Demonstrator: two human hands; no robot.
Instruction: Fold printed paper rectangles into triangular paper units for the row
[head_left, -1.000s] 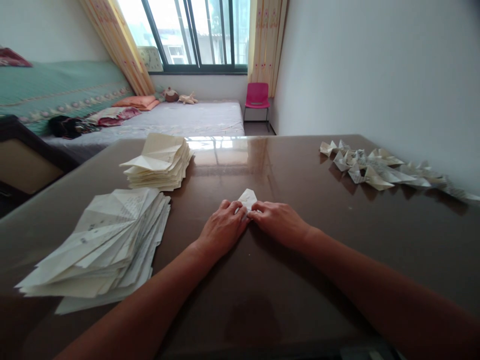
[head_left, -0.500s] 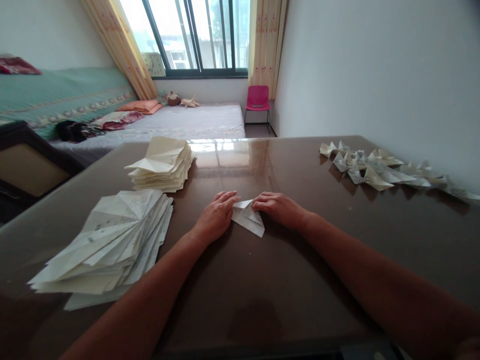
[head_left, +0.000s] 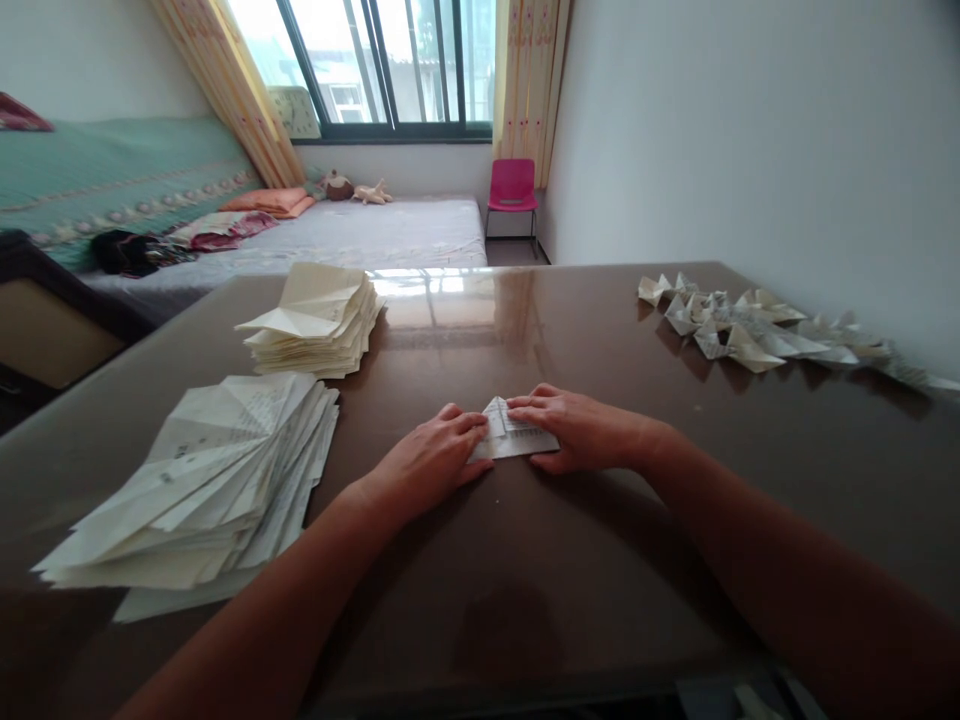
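A small folded sheet of printed paper (head_left: 516, 442) lies on the brown tabletop between my hands, with a pointed top and a straight lower edge. At its left end, my left hand (head_left: 436, 450) grips it, fingers on top and thumb along the near edge. Opposite, my right hand (head_left: 589, 428) holds the right end the same way, its fingertips near the peak. Both hands cover parts of the paper. To the left sit a stack of creased printed sheets (head_left: 202, 470) and, behind it, a stack of yellowish sheets (head_left: 319, 310).
Several folded paper shapes (head_left: 739, 325) lie in a group at the right rear of the glossy table (head_left: 450, 590), near the wall. Beyond the table are a bed (head_left: 405, 225), a pink chair (head_left: 512, 185) and a window. A dark chair back (head_left: 64, 330) stands at the left.
The paper has been turned: its corner pointed toward me before, and now its straight edge faces me and its peak points away. Both hands have shifted their grip, thumbs now at the near edge.
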